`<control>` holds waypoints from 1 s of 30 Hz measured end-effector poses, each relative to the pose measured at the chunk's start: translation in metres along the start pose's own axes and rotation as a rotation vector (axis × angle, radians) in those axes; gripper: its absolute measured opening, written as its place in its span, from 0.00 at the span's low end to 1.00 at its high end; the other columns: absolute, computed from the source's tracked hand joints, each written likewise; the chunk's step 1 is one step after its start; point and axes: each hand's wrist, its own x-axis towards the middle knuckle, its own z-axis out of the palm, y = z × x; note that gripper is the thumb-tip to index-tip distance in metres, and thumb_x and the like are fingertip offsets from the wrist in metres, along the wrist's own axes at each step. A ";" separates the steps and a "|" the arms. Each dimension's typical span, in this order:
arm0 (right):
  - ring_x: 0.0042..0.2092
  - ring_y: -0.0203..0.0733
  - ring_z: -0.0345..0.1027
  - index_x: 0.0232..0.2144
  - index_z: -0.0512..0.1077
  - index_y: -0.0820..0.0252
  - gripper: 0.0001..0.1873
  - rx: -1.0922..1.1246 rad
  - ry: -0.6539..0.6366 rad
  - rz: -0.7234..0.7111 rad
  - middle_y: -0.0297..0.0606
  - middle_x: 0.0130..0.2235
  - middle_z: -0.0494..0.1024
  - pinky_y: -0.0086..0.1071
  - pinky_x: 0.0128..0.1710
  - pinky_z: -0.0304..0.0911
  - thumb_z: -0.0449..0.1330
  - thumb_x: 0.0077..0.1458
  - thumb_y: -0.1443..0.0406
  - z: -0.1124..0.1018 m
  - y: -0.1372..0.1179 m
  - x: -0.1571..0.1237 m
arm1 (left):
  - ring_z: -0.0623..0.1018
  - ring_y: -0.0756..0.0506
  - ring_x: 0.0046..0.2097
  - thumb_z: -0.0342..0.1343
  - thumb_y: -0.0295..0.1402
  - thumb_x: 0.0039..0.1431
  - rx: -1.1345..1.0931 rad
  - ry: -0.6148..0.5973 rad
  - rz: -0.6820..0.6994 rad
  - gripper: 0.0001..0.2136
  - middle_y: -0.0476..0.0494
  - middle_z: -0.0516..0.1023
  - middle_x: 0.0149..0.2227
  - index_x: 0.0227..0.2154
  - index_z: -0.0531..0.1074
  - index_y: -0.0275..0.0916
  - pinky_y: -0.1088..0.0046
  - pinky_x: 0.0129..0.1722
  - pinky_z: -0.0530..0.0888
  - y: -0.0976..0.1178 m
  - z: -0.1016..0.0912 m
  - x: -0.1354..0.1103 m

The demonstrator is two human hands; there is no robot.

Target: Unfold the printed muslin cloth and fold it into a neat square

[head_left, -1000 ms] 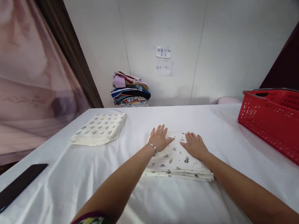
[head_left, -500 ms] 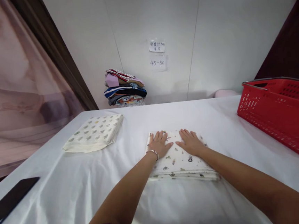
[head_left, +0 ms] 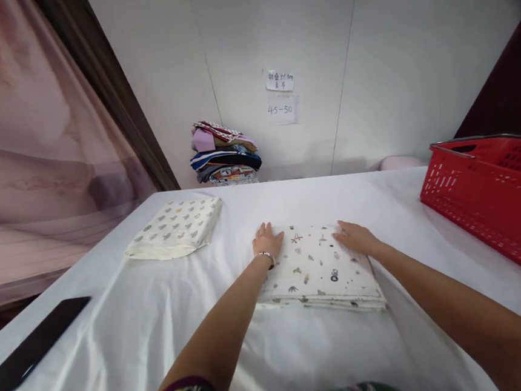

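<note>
A folded white cloth with small printed figures lies in the middle of the white-covered table. My left hand rests flat on its far left corner, fingers stretched out, a bracelet on the wrist. My right hand lies flat on its far right corner, fingers spread. Neither hand holds anything. A second folded cloth, cream with a green leaf print, lies further left on the table, apart from both hands.
A red plastic basket stands at the right edge of the table. A black phone lies near the left edge. Against the white wall behind, a pile of folded coloured clothes sits under two paper labels. A pink curtain hangs at left.
My hands have slid apart across the printed cloth, from its middle out to its far left and far right corners. The cloth lies flatter.
</note>
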 end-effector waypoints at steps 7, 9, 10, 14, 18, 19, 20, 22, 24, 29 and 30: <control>0.53 0.52 0.63 0.56 0.62 0.64 0.36 0.219 -0.121 0.014 0.48 0.55 0.66 0.35 0.48 0.61 0.61 0.44 0.56 -0.021 0.035 0.010 | 0.75 0.36 0.45 0.61 0.45 0.40 -0.164 -0.160 -0.175 0.23 0.34 0.76 0.42 0.38 0.71 0.35 0.67 0.39 0.71 -0.012 -0.021 0.029; 0.50 0.52 0.66 0.51 0.67 0.63 0.33 0.260 -0.155 -0.001 0.46 0.51 0.71 0.36 0.46 0.63 0.63 0.41 0.58 -0.023 0.033 0.014 | 0.76 0.38 0.41 0.61 0.46 0.40 -0.226 -0.174 -0.172 0.20 0.36 0.77 0.38 0.33 0.71 0.35 0.70 0.34 0.71 -0.012 -0.025 0.028; 0.48 0.51 0.67 0.49 0.68 0.62 0.31 0.279 -0.172 -0.011 0.45 0.49 0.73 0.36 0.45 0.63 0.64 0.40 0.60 -0.024 0.032 0.016 | 0.77 0.40 0.39 0.61 0.46 0.40 -0.258 -0.173 -0.172 0.20 0.37 0.78 0.37 0.32 0.70 0.36 0.72 0.32 0.71 -0.013 -0.027 0.026; 0.46 0.49 0.68 0.49 0.68 0.60 0.31 0.351 -0.171 -0.040 0.45 0.49 0.71 0.34 0.42 0.63 0.64 0.39 0.61 -0.037 0.017 0.037 | 0.77 0.44 0.33 0.59 0.46 0.43 -0.364 -0.121 -0.193 0.18 0.42 0.78 0.34 0.32 0.69 0.37 0.75 0.27 0.70 -0.020 -0.036 0.027; 0.48 0.49 0.66 0.51 0.66 0.60 0.34 0.369 -0.039 -0.055 0.46 0.53 0.68 0.34 0.44 0.61 0.64 0.40 0.60 -0.044 -0.013 0.081 | 0.77 0.45 0.33 0.57 0.46 0.46 -0.396 -0.001 -0.260 0.18 0.43 0.77 0.33 0.33 0.68 0.37 0.75 0.27 0.70 -0.036 -0.046 0.049; 0.49 0.48 0.65 0.53 0.65 0.60 0.34 0.369 -0.014 -0.056 0.46 0.52 0.68 0.35 0.45 0.61 0.63 0.41 0.59 -0.041 -0.020 0.094 | 0.77 0.44 0.34 0.57 0.46 0.47 -0.388 0.028 -0.282 0.18 0.42 0.77 0.34 0.34 0.68 0.36 0.74 0.27 0.70 -0.041 -0.047 0.056; 0.50 0.48 0.64 0.54 0.63 0.61 0.35 0.370 0.004 -0.054 0.46 0.53 0.68 0.35 0.46 0.60 0.62 0.43 0.59 -0.036 -0.028 0.106 | 0.77 0.43 0.35 0.56 0.46 0.47 -0.373 0.055 -0.303 0.19 0.41 0.77 0.35 0.35 0.68 0.36 0.73 0.28 0.70 -0.045 -0.046 0.062; 0.54 0.49 0.60 0.56 0.60 0.63 0.36 0.371 0.026 -0.045 0.47 0.54 0.66 0.36 0.51 0.56 0.61 0.45 0.61 -0.020 -0.038 0.125 | 0.76 0.41 0.39 0.57 0.46 0.47 -0.326 0.095 -0.333 0.20 0.37 0.76 0.38 0.38 0.68 0.35 0.70 0.32 0.71 -0.052 -0.041 0.072; 0.58 0.49 0.55 0.58 0.57 0.65 0.37 0.374 0.035 -0.040 0.49 0.58 0.62 0.37 0.55 0.50 0.60 0.46 0.62 -0.003 -0.041 0.136 | 0.74 0.38 0.44 0.58 0.44 0.46 -0.268 0.116 -0.344 0.22 0.34 0.74 0.43 0.41 0.67 0.34 0.67 0.38 0.70 -0.057 -0.034 0.077; 0.58 0.48 0.56 0.62 0.49 0.63 0.40 0.431 0.001 -0.014 0.48 0.60 0.58 0.36 0.54 0.53 0.58 0.50 0.57 0.007 -0.029 0.130 | 0.68 0.37 0.54 0.55 0.45 0.49 -0.169 0.119 -0.322 0.29 0.31 0.67 0.53 0.51 0.61 0.34 0.64 0.50 0.65 -0.056 -0.029 0.080; 0.57 0.48 0.57 0.62 0.49 0.63 0.40 0.447 -0.001 -0.004 0.49 0.60 0.58 0.36 0.53 0.55 0.57 0.51 0.56 0.003 -0.026 0.125 | 0.66 0.37 0.55 0.54 0.46 0.51 -0.156 0.117 -0.312 0.29 0.31 0.65 0.55 0.53 0.59 0.34 0.64 0.52 0.64 -0.054 -0.030 0.078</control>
